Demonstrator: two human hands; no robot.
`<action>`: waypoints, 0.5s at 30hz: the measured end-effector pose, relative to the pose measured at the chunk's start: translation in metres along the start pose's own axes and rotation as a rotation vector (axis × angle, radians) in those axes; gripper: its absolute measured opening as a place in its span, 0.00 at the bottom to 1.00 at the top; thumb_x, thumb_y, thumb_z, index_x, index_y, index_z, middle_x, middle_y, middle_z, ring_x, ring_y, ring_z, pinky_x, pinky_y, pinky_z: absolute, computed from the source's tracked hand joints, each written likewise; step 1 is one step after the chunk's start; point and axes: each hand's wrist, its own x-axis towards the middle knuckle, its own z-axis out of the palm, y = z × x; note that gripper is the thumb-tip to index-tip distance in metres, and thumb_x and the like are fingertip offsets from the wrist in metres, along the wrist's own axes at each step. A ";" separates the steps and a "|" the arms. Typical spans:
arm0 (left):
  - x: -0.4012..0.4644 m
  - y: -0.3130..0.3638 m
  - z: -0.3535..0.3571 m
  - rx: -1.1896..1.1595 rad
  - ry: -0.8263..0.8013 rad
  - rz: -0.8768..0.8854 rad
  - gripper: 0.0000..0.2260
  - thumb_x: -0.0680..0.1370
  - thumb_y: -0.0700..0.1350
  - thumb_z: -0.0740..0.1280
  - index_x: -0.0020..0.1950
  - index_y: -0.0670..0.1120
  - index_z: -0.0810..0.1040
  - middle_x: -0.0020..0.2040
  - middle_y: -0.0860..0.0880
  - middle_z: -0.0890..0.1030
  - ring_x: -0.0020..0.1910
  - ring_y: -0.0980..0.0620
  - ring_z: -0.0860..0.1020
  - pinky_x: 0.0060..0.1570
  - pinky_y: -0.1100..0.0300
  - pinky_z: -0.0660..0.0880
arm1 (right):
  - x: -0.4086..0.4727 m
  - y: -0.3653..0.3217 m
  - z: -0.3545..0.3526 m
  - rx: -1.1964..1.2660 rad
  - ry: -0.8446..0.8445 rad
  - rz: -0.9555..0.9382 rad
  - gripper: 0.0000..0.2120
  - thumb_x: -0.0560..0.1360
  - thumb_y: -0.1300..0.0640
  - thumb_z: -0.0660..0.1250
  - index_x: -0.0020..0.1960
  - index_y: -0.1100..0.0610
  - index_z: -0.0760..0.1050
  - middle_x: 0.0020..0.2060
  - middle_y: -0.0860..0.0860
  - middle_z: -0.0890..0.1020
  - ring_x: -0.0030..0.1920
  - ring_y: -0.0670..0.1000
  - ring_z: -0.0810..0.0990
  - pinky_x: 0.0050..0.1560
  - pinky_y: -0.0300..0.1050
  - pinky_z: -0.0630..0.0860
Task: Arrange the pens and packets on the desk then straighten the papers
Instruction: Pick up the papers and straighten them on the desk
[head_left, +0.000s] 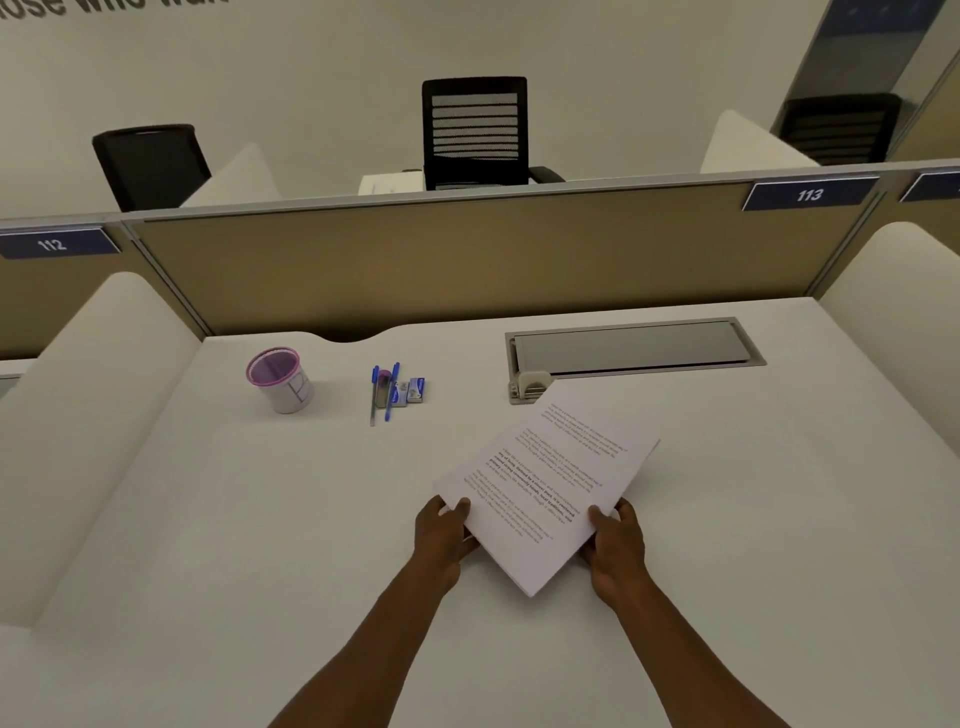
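Note:
A stack of printed white papers (550, 483) is tilted diagonally over the white desk (260, 519), its near corner pointing toward me. My left hand (441, 538) grips its left edge, thumb on top. My right hand (618, 551) grips the lower right edge, thumb on top as well. Farther back, blue pens (390, 392) lie side by side next to two small packets (410, 391). A pink mesh pen holder (280, 381) stands to their left.
A grey cable tray lid (634, 345) is set into the desk at the back right, with a small stapler-like item (530, 387) at its near left corner. A tan divider panel (441, 265) closes the back; white side dividers flank the desk.

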 end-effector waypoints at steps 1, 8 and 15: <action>0.001 -0.001 0.003 0.025 0.009 0.024 0.16 0.80 0.35 0.64 0.67 0.43 0.73 0.59 0.41 0.81 0.54 0.42 0.81 0.39 0.52 0.82 | -0.001 0.002 -0.001 -0.008 -0.009 0.000 0.15 0.80 0.67 0.62 0.62 0.52 0.74 0.56 0.56 0.82 0.56 0.61 0.81 0.49 0.59 0.82; 0.018 0.017 0.002 0.204 -0.015 0.148 0.19 0.80 0.33 0.62 0.70 0.43 0.71 0.59 0.41 0.80 0.51 0.43 0.81 0.45 0.50 0.80 | 0.008 -0.011 -0.015 0.061 0.006 -0.047 0.21 0.75 0.70 0.68 0.65 0.54 0.75 0.57 0.54 0.83 0.56 0.56 0.82 0.45 0.49 0.83; 0.031 0.044 -0.014 0.404 -0.090 0.117 0.17 0.81 0.36 0.63 0.69 0.45 0.72 0.54 0.44 0.82 0.46 0.49 0.82 0.33 0.60 0.80 | 0.046 -0.062 -0.045 -0.107 0.184 0.004 0.15 0.75 0.53 0.71 0.58 0.61 0.80 0.45 0.57 0.84 0.42 0.58 0.82 0.41 0.50 0.80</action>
